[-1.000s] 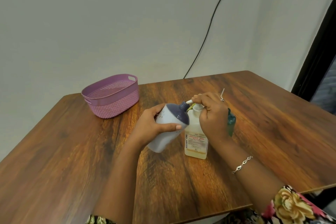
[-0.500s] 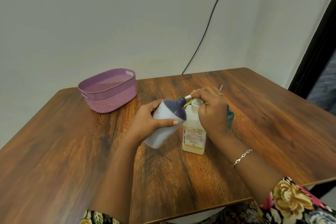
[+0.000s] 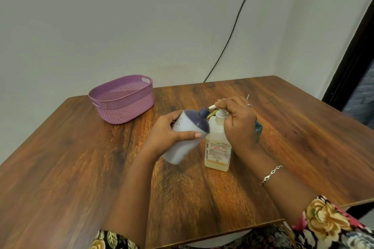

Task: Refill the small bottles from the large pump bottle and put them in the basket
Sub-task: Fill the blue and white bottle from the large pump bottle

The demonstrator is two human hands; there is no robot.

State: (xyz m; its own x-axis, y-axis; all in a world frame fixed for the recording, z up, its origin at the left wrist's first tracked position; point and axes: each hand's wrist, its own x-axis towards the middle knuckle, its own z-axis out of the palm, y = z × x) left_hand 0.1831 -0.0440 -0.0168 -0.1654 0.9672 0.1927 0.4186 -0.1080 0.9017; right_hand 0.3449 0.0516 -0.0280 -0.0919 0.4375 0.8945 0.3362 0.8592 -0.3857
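The left hand [image 3: 168, 133] grips the small bottle [image 3: 194, 122], tilted, its open neck at the spout of the pump bottle [image 3: 217, 147]. The right hand [image 3: 238, 121] curls over the pump head. The pump bottle stands on the table [image 3: 81, 168]; the basket [image 3: 125, 110] sits far left.

There is one pump bottle [image 3: 217, 147] on one table [image 3: 81, 168], with two small bottles: a white bottle [image 3: 186, 139] just to its left and a teal bottle [image 3: 258, 129] just to its right, mostly hidden. One basket [image 3: 123, 105] sits well to the pump bottle's far left. Two hands meet at the pump bottle, left hand [image 3: 170, 133] and right hand [image 3: 236, 121], the right wearing one bracelet [image 3: 271, 174] and one ring [image 3: 249, 105].
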